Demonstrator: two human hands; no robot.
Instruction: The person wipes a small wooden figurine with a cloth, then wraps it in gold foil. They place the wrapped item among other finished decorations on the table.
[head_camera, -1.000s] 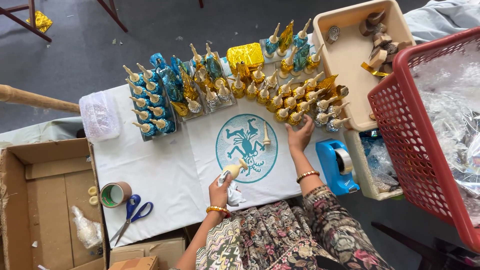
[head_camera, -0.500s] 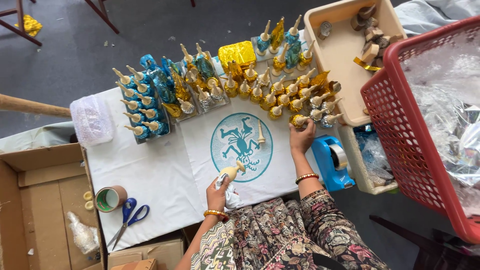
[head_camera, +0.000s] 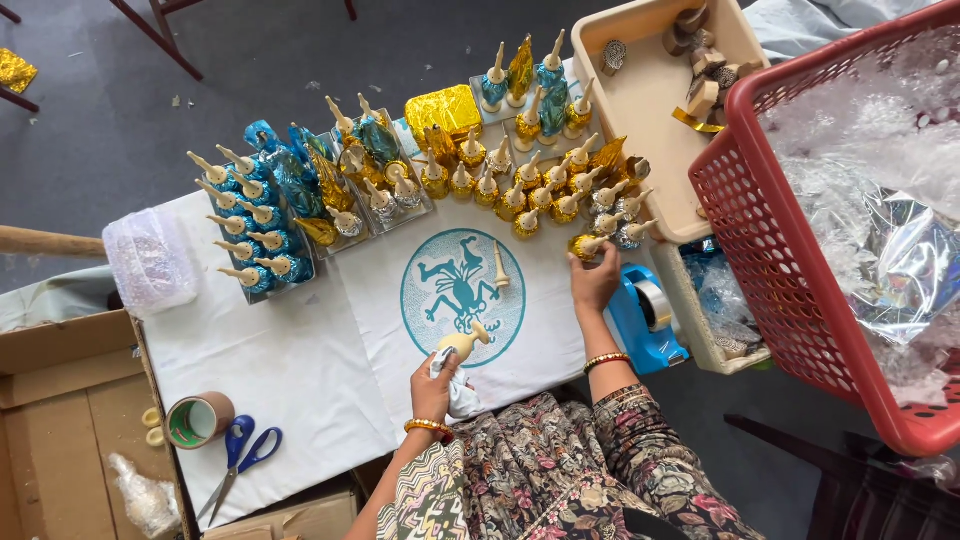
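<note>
White cloth covers the counter (head_camera: 300, 370). Right hand (head_camera: 594, 280) pinches a gold-wrapped top (head_camera: 585, 245) at the row's edge; left hand (head_camera: 436, 385) grips a bare top (head_camera: 462, 343) with cloth.

A white cloth (head_camera: 300, 360) bearing a teal round print (head_camera: 462, 297) is showing gold-foiled cones (head_camera: 520, 195) and blue-foiled cones (head_camera: 255, 235) along its far edge, blue-handled scissors (head_camera: 238, 460) at its near left corner, a blue tape dispenser (head_camera: 645, 315) and a red basket (head_camera: 800, 250) off its right edge.
</note>
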